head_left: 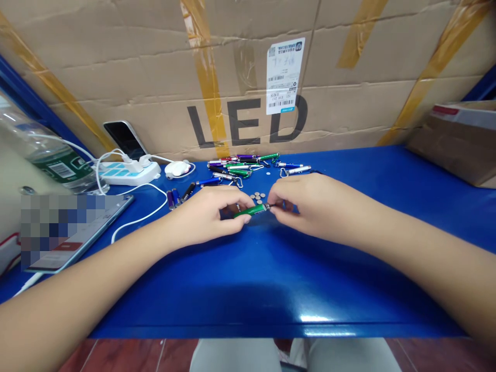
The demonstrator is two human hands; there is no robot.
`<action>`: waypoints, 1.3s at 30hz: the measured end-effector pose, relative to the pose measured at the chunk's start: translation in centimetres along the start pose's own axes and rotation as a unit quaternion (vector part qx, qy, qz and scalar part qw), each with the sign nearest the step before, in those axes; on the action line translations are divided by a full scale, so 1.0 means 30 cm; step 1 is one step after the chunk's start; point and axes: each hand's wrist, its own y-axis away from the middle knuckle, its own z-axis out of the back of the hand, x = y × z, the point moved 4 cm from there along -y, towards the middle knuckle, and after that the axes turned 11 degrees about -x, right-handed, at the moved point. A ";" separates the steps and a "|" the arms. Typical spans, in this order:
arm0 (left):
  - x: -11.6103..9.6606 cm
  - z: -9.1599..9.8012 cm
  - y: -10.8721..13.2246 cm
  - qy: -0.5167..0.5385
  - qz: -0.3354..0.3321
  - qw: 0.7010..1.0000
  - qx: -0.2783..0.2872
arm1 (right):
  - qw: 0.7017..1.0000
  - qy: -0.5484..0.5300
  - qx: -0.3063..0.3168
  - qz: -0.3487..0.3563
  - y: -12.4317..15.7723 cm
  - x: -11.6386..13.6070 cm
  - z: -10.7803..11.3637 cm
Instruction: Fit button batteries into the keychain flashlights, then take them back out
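Note:
My left hand [211, 214] is closed around a small green keychain flashlight [250, 210], holding it just above the blue table [271, 279]. My right hand [306, 204] pinches the flashlight's silver end from the right, fingers pressed together. Just behind my hands lie several small round button batteries [258, 196]. Farther back is a pile of keychain flashlights [242, 168] in green, purple, blue and silver.
A white power strip [129, 173] with plugs and white cables sits at the back left, a phone [124, 138] leaning behind it. A tablet [77, 232] lies at the left, beside a plastic bottle [50, 155]. A cardboard box marked LED [248, 77] walls the back; another carton [461, 139] stands at the right.

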 end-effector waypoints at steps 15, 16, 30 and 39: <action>-0.004 -0.001 -0.003 -0.016 -0.021 1.000 0.002 | 0.999 0.050 0.005 0.005 0.009 0.023 0.004; -0.003 -0.001 -0.004 -0.015 -0.022 1.000 0.002 | 0.999 0.048 0.004 0.004 0.010 0.024 0.004; -0.015 0.013 0.009 -0.088 -0.117 0.988 -0.049 | 0.995 -0.099 -0.007 -0.018 0.001 -0.003 0.008; -0.072 0.061 0.015 -0.248 -0.210 0.940 -0.100 | 0.824 -0.473 0.092 -0.298 0.027 -0.012 -0.032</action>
